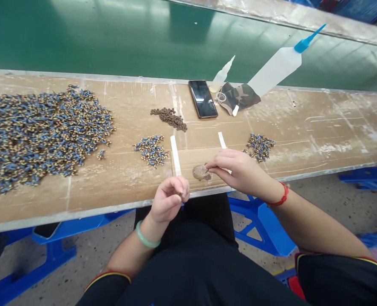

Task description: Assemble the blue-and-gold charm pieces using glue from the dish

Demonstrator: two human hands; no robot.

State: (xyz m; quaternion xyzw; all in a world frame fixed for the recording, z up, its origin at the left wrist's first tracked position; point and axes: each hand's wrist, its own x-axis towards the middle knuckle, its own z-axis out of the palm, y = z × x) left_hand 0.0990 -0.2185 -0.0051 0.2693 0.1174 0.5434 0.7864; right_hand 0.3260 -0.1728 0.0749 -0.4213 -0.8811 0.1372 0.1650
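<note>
My left hand (170,199) is held just off the table's front edge, thumb and fingertips pinched together. A tiny dark bit shows at the fingertips, too small to name. My right hand (236,168) reaches over the table, its thumb and forefinger pinched at the edge of a small round clear patch or shallow dish (200,171) with brown bits beside it. What that pinch holds is too small to make out. Small piles of blue, tan and dark little figures lie to the left (151,150) and right (261,147) of the hands. Behind is a pile of brown round pieces (169,118).
A large heap of the same small figures (41,136) covers the table's left. White strips (175,155) lie on the cardboard top. Farther back are a phone (203,99), a small dropper bottle (222,76), a camouflage pouch (241,97) and a large white bottle (277,70). Blue stools (265,229) stand below.
</note>
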